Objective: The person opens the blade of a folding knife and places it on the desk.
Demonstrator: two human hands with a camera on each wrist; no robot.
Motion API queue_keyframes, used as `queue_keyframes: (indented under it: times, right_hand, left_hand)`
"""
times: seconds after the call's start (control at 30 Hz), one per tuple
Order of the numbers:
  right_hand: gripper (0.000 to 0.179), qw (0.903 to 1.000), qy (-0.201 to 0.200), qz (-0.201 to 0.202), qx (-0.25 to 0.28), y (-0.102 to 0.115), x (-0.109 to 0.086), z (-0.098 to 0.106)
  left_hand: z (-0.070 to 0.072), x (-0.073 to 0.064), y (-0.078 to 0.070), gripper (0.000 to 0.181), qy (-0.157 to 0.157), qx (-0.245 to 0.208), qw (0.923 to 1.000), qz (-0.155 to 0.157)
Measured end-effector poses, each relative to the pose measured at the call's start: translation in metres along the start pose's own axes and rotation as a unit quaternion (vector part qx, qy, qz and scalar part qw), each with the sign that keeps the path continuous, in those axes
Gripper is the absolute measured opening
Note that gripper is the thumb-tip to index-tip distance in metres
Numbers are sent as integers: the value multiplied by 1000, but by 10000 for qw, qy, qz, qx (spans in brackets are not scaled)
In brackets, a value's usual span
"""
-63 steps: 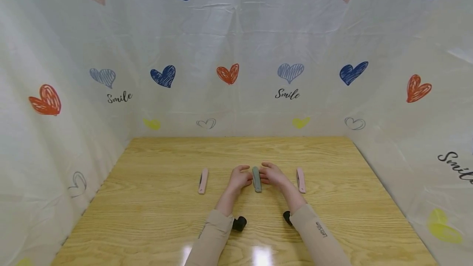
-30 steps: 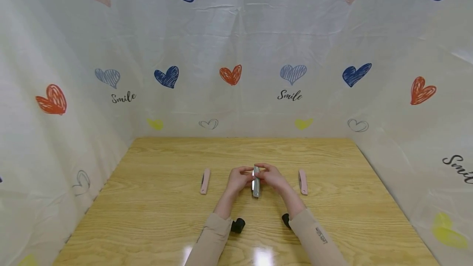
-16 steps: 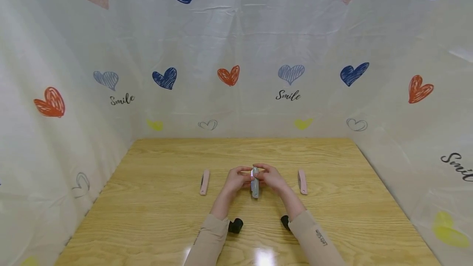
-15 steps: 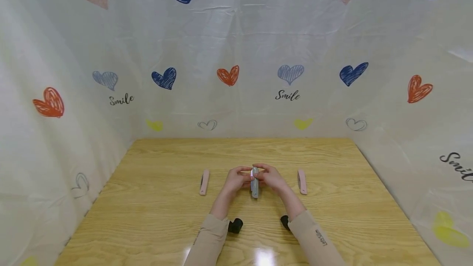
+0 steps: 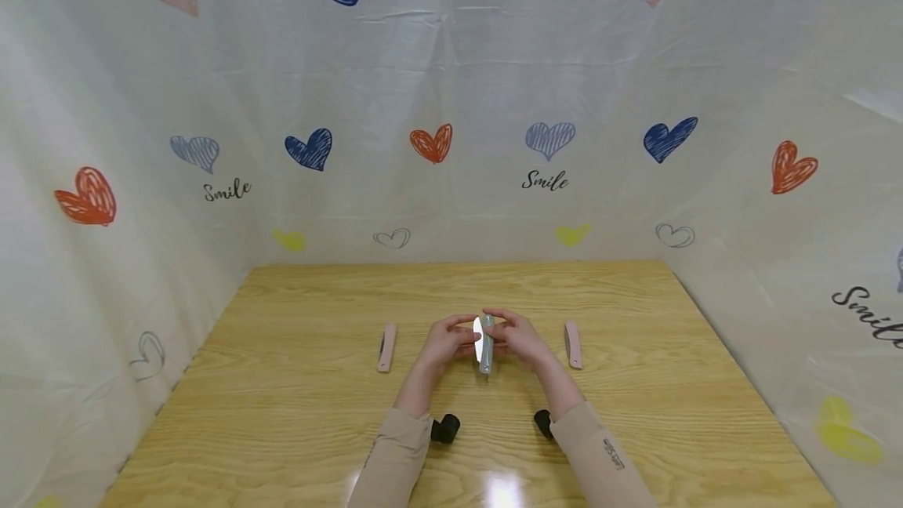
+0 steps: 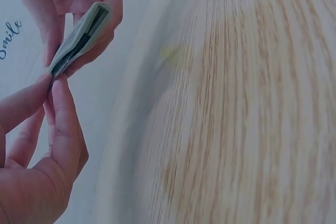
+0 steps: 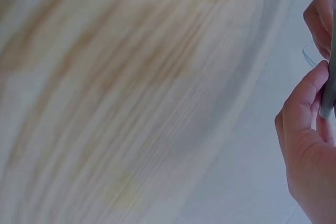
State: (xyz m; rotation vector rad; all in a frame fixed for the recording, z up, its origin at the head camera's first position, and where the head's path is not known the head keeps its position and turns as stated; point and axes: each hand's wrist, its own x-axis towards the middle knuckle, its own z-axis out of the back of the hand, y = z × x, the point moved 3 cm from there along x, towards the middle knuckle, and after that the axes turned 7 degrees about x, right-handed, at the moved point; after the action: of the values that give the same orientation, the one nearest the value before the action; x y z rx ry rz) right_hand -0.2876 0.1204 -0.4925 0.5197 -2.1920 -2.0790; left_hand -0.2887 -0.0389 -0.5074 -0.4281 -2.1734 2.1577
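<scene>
In the head view, a grey-green folding knife point(image 5: 487, 356) is held above the table between both hands, its handle pointing toward me. A bright strip of blade point(image 5: 478, 345) shows along its left side. My left hand point(image 5: 440, 344) pinches that blade side between thumb and fingers. From the right, my right hand point(image 5: 524, 339) grips the handle. The left wrist view shows the slot in the green handle point(image 6: 84, 35), with left fingertips at its lower end. In the right wrist view only part of the handle point(image 7: 329, 90) shows at the edge.
A pink folding knife point(image 5: 386, 347) lies on the wooden table point(image 5: 296, 414) to the left, and a second pink knife point(image 5: 573, 345) to the right, near the right forearm. A heart-printed white curtain point(image 5: 487, 85) encloses the table's back and sides.
The green knife was on the table between the hands; now both hands hold it raised. More of the bright blade side shows on the left than half a second ago. Pink knives stayed put.
</scene>
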Motion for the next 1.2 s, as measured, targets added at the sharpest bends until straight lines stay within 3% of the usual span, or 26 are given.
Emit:
queue_keyframes:
  times: [0.53,1.2]
  right_hand:
    - [48,9999,-75,35,83,3,-2,0]
    - [47,9978,-588,74,304,2,-3,0]
  left_hand:
    - [-3,-6,-9,40,-74,268,9993,-267]
    - [0,-9,-11,39,-748,377,9948,-580]
